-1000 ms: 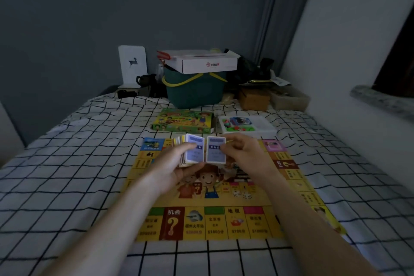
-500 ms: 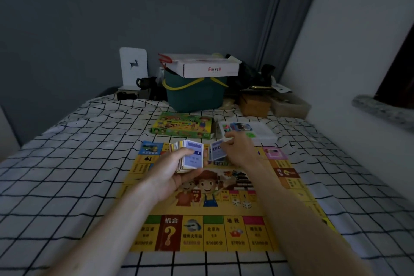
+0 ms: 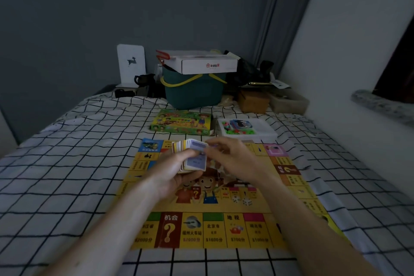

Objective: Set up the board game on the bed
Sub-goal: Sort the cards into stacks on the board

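The deck (image 3: 193, 159) is clamped in the left hand (image 3: 172, 172); the right hand (image 3: 233, 159), earlier carrying a card away, is brought back (sorting is judged unfinished) above the board (image 3: 201, 208).

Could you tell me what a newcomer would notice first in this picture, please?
First the bright yellow game board spread on the checked bedsheet, with the left hand holding a stack of cards above it and the right hand at the stack. Behind, a green game box lies before a teal basket.
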